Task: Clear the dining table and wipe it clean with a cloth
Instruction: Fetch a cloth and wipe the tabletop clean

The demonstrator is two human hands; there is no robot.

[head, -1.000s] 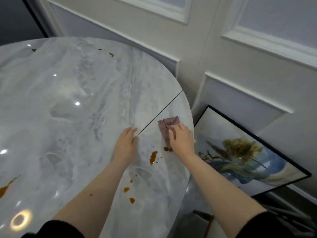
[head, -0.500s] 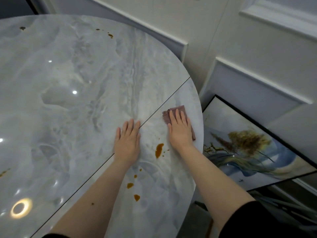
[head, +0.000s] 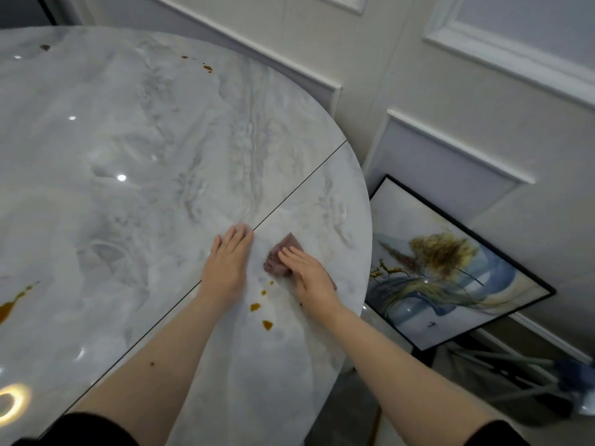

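Observation:
A round grey marble dining table point(head: 135, 162) fills the left of the head view, with a dark seam running across it. My right hand point(head: 307, 273) presses flat with straight fingers on a small mauve cloth point(head: 283, 252) near the table's right edge. My left hand point(head: 227, 263) rests flat on the tabletop just left of the cloth, its fingertips at the seam. Small orange-brown sauce drops point(head: 256, 306) lie between my wrists. A larger sauce smear point(head: 13, 302) sits at the left edge, and more specks point(head: 206, 67) lie at the far side.
A framed painting point(head: 444, 268) leans against the white panelled wall point(head: 450, 123) on the floor right of the table. Grey metal poles and a blue object point(head: 570, 378) lie on the floor at the lower right. A lamp's ring reflection point(head: 11, 403) shines near the bottom left.
My right hand has slid the cloth leftward and toward me over the large orange spot, which no longer shows. My left hand stayed flat on the table.

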